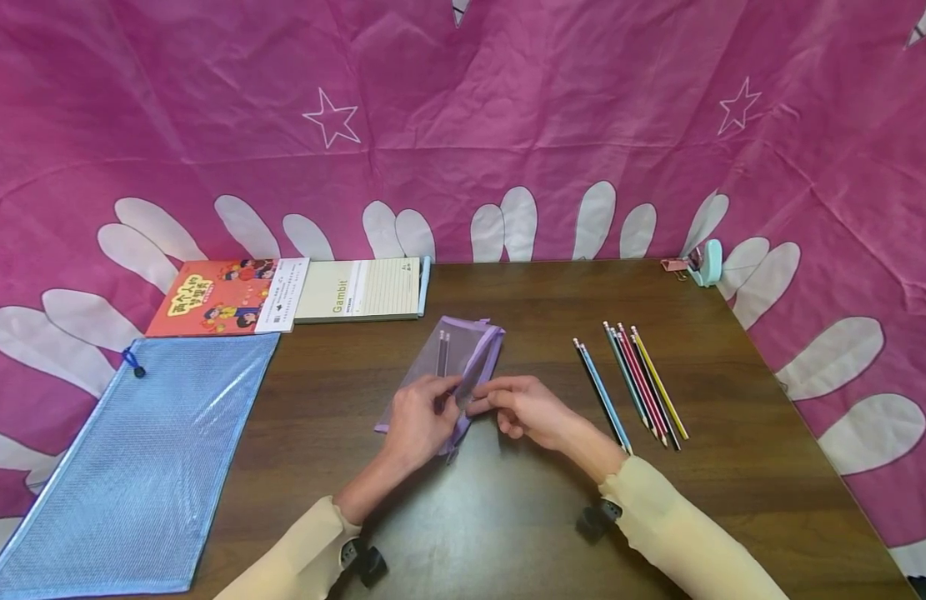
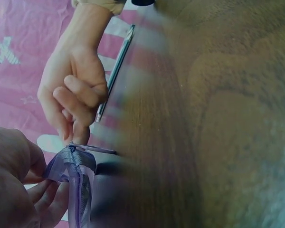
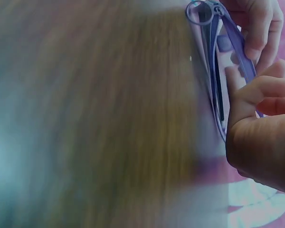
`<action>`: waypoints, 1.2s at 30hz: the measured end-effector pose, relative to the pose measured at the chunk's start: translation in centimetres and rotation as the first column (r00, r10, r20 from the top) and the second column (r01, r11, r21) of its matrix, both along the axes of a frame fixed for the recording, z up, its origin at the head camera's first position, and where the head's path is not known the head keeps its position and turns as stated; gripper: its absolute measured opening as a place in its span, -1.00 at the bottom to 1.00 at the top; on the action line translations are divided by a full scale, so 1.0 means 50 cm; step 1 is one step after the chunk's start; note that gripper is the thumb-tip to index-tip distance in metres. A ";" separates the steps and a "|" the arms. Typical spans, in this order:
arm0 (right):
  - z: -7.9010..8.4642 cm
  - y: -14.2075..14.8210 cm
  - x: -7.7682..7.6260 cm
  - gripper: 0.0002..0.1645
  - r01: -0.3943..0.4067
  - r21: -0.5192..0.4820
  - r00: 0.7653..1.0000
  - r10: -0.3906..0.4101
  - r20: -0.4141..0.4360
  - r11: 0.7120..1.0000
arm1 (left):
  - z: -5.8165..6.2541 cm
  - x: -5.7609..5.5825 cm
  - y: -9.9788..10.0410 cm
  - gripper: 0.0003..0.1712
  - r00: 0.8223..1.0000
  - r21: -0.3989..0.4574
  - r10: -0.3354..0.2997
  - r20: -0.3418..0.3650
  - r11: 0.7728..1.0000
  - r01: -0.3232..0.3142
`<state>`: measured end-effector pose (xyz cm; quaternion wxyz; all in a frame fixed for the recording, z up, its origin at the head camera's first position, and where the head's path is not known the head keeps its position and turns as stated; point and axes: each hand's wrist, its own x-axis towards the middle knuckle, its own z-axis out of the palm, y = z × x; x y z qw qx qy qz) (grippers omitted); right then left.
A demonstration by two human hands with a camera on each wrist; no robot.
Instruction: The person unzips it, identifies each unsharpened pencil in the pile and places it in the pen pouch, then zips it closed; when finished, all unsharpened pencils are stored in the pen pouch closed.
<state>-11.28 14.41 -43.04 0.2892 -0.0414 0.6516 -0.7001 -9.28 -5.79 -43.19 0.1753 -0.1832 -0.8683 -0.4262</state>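
Observation:
A sheer purple mesh zip pouch lies at the middle of the table, its zipped side spread apart. Two dark pencils show through the mesh. My left hand pinches the near part of the pouch's edge between thumb and fingers. Opposite it, my right hand has its foremost fingers at the opening, one reaching inside the purple border in the right wrist view, the other fingers loosely bent. A ring pull hangs at the zip's end.
Right of the pouch lie blue pencils and a group of several coloured pencils. A blue mesh bag covers the left side. Behind it are a red book and a notebook. A mint-coloured item stands at the back right corner.

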 end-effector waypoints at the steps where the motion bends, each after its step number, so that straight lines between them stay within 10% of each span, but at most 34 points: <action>1: 0.002 0.006 0.002 -0.59 0.000 0.003 1.000 0.000 -0.001 1.000 | 0.000 0.001 0.000 -0.63 1.000 0.002 0.000 0.000 1.000 0.000; 22: 0.064 0.196 -0.008 -0.65 0.141 0.159 0.989 -0.131 -0.071 0.977 | -0.011 -0.001 -0.011 -0.64 0.998 -0.002 0.004 -0.057 1.000 -0.004; 36: 0.111 0.293 -0.011 -0.58 0.276 0.440 0.959 -0.213 -0.188 0.854 | -0.009 0.000 -0.012 -0.65 0.999 -0.004 -0.001 -0.042 1.000 0.001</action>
